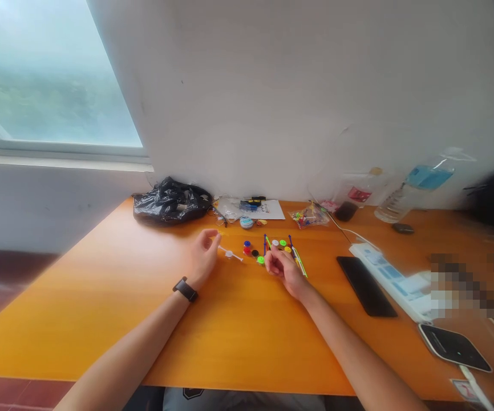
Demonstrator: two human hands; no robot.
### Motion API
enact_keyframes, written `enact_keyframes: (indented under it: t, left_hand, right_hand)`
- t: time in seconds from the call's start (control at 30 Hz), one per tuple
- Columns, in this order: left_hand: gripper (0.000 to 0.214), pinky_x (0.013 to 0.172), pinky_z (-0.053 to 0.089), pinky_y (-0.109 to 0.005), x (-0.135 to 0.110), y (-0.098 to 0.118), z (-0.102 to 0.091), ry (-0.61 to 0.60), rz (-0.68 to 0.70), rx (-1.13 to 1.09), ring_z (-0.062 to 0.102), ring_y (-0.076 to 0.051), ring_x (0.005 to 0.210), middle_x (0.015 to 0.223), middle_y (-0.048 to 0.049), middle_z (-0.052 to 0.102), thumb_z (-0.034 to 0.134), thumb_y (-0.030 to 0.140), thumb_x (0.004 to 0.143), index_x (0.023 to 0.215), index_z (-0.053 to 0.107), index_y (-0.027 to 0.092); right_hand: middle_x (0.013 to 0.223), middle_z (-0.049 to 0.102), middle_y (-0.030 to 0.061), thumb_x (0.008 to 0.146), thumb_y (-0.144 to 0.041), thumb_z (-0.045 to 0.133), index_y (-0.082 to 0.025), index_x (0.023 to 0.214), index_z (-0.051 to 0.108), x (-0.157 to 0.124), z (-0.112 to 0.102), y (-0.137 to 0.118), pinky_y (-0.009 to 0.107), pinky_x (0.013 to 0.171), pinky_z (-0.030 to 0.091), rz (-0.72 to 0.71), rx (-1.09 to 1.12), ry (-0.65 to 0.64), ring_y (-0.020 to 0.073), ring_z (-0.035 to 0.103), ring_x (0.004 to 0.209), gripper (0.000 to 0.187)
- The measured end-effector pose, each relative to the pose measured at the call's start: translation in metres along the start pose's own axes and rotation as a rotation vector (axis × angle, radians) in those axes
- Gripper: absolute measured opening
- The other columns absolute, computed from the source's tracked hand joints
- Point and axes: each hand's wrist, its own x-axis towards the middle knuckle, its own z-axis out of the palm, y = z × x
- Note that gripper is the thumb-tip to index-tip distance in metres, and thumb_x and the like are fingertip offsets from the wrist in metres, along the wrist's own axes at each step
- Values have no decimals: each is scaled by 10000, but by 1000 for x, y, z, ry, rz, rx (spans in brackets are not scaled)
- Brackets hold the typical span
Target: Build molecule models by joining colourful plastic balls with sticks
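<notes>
My left hand [204,254], with a black watch on its wrist, rests on the orange table [101,308], fingers pinched on the end of a thin white stick with a white round connector [230,254]. My right hand [282,267] lies just right of it with fingers curled, beside thin coloured sticks [298,260]; whether it holds one I cannot make out. Between and behind the hands lie several small round connectors [251,249] in blue, red, black, green, white and yellow.
A black plastic bag [170,201] lies at the back left by the wall. Papers with small tools [253,206] and a clear bag of coloured parts [309,217] sit behind the hands. At right: a black phone [365,285], a white power strip [395,279], another phone [454,347], bottles [418,188].
</notes>
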Motion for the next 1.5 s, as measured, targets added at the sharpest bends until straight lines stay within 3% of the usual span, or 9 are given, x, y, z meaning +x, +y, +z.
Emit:
enact_keyframes:
  t: [0.4,0.67,0.97,1.17,1.27,1.4,1.5]
  left_hand:
    - [317,712,471,-285,5,-7,-3,-136,39,159,614,-180,764,937,-52,735,572,458,999,1047,737,191]
    - [271,761,495,-308,1,-7,-1,-240,122,221,681,-209,853,994,-71,743,537,398,1018,1047,719,199]
    - [255,697,479,-294,1,-6,-1,-201,78,217,654,-197,760,917,-57,739,557,391,1001,974,725,202]
    - [264,745,497,-301,0,-2,1,-192,101,173,666,-204,802,898,-58,734,570,407,996,995,734,200]
    - [284,788,511,-308,-2,1,2,-237,96,146,684,-208,857,958,-72,740,555,423,1006,1010,721,192]
    - [342,716,514,-298,-4,3,3,-354,7,74,676,-190,748,915,-64,726,538,476,1013,1080,709,187]
    - [364,758,533,-316,-5,3,3,-424,32,56,692,-204,810,988,-80,732,525,495,1018,1102,710,193]
  right_hand:
    - [594,431,0,999,-637,552,-177,602,628,-1,3,-2,318,590,235,-2,-126,-33,133,347,599,613]
    - [631,473,4,981,-635,587,-175,631,619,-2,5,-3,313,593,237,5,-178,-75,137,367,612,579]
    - [653,488,7,991,-626,581,-178,661,620,-1,6,3,307,596,261,-8,-212,-104,143,398,626,558]
    - [689,472,-19,1002,-603,582,-191,819,660,0,6,4,291,626,322,-77,-278,-87,135,417,633,458]
    - [693,478,-16,1011,-603,567,-187,824,662,0,6,5,289,625,328,-83,-302,-93,135,432,635,466]
    - [670,481,-15,1017,-610,553,-187,825,670,0,7,5,288,619,332,-80,-336,-114,140,451,632,479]
    - [663,489,-15,1015,-610,557,-185,817,671,-1,9,4,286,616,336,-82,-346,-134,137,450,625,483]
